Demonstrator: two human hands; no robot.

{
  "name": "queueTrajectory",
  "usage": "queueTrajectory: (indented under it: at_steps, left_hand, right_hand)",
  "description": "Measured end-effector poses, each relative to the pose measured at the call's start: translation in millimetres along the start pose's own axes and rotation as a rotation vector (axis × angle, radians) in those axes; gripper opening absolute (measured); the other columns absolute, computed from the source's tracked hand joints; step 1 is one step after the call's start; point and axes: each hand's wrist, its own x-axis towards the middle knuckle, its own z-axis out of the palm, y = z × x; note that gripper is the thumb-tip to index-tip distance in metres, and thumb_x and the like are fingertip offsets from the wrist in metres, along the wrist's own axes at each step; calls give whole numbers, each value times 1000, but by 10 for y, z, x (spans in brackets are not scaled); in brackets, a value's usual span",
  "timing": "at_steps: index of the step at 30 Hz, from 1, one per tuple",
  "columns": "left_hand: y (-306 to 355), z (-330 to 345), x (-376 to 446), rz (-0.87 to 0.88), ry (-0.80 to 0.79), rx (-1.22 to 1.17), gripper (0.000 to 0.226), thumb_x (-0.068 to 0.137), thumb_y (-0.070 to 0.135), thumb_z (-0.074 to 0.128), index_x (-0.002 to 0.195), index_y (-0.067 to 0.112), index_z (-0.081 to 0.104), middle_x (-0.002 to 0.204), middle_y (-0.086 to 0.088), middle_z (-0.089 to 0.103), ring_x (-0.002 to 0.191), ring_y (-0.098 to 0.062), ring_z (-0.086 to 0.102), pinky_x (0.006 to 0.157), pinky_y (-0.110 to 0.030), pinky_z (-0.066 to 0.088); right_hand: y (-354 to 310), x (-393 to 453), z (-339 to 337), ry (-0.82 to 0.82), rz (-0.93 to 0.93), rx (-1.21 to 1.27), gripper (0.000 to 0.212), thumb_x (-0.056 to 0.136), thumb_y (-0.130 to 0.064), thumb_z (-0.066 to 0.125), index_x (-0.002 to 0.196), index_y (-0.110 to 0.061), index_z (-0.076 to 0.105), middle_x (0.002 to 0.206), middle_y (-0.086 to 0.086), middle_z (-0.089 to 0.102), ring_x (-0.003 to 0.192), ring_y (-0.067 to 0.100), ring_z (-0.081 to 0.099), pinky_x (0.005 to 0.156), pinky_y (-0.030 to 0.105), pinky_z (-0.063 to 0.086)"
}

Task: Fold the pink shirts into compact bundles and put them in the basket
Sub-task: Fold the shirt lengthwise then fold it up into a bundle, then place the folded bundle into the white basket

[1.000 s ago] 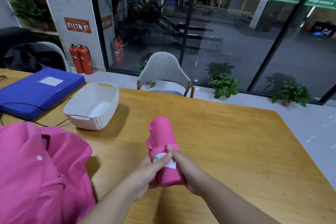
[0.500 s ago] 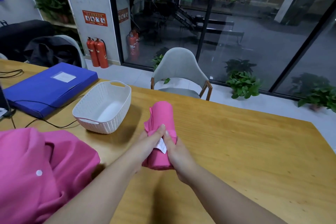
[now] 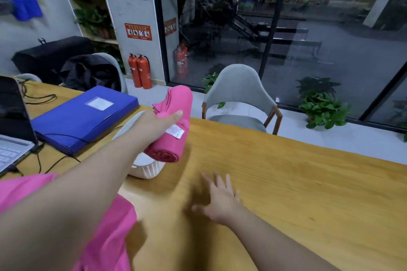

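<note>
Above one basket point(image 3: 146, 170), one bundle point(image 3: 174, 130).

Head camera looks forward-down over the table point(image 3: 286, 182).

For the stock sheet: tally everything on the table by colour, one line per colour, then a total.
Pink: 2 – rolled shirt bundle held above the basket by the left hand; unfolded shirt at the near edge
White: 1 – basket
Blue: 1 – file box
Black and silver: 1 – laptop
Total: 5
</note>
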Motion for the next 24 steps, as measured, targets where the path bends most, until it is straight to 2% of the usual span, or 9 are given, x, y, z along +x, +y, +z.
queueTrajectory:
  at_steps: [3, 6, 9, 13, 16, 18, 20, 24]
  left_hand:
    - [4, -162, 184, 36, 75, 204, 32, 81, 50, 68, 94, 23, 56, 83, 1, 64, 70, -17, 64, 57, -26, 47]
    - [-94, -301, 395, 16, 117, 315, 38, 80, 51, 67, 104, 25, 54, 89, 0, 65, 76, -20, 65, 72, -36, 55]
    - [-233, -370, 552, -49, 152, 393, 45, 79, 51, 67, 110, 20, 54, 92, -5, 66, 78, -25, 66, 80, -42, 55]
    - [-396, -380, 692, -118, 134, 554, 41, 86, 47, 60, 112, 17, 50, 87, -7, 61, 78, -27, 62, 78, -38, 53]
    - [-524, -343, 762, -154, 86, 713, 46, 88, 43, 58, 121, 11, 53, 104, -12, 62, 93, -31, 62, 83, -37, 51]
    - [-628, -302, 782, -157, 133, 915, 43, 87, 47, 56, 109, 11, 54, 105, -7, 61, 100, -28, 58, 82, -33, 43]
    - [-748, -251, 795, -155, 208, 1118, 39, 85, 53, 55, 97, 17, 52, 105, -3, 61, 105, -26, 54, 87, -36, 34]
    - [-944, -172, 837, -197, 257, 1337, 45, 82, 62, 52, 96, 19, 57, 114, -6, 59, 120, -28, 38, 104, -48, 23]
  right_hand:
    - [17, 38, 142, -152, 76, -126, 101, 77, -50, 71, 147, -49, -1, 157, -1, -24, 142, 36, -23, 111, 63, 5]
    - [-56, 111, 117, -229, 141, -194, 104, 75, -48, 74, 147, -49, -2, 156, 1, -25, 142, 40, -20, 109, 66, 12]
    - [-103, 148, 75, -268, 150, -278, 105, 76, -51, 72, 147, -47, -6, 156, 4, -26, 141, 44, -17, 108, 64, 23]
    - [-97, 173, 54, -311, 117, -370, 108, 78, -50, 71, 147, -43, -12, 155, 9, -27, 140, 49, -15, 108, 62, 27]
    - [-86, 186, 67, -314, 110, -379, 108, 79, -48, 71, 147, -43, -13, 154, 10, -28, 139, 50, -16, 109, 61, 27]
    - [-82, 179, 72, -298, 102, -372, 107, 80, -47, 71, 147, -42, -13, 154, 10, -27, 140, 49, -16, 109, 61, 27]
    - [-75, 164, 71, -288, 96, -366, 106, 80, -46, 70, 148, -42, -12, 155, 10, -27, 140, 48, -16, 109, 60, 28]
    - [-69, 161, 80, -285, 93, -370, 106, 80, -47, 70, 147, -42, -13, 154, 10, -28, 140, 48, -15, 108, 59, 29]
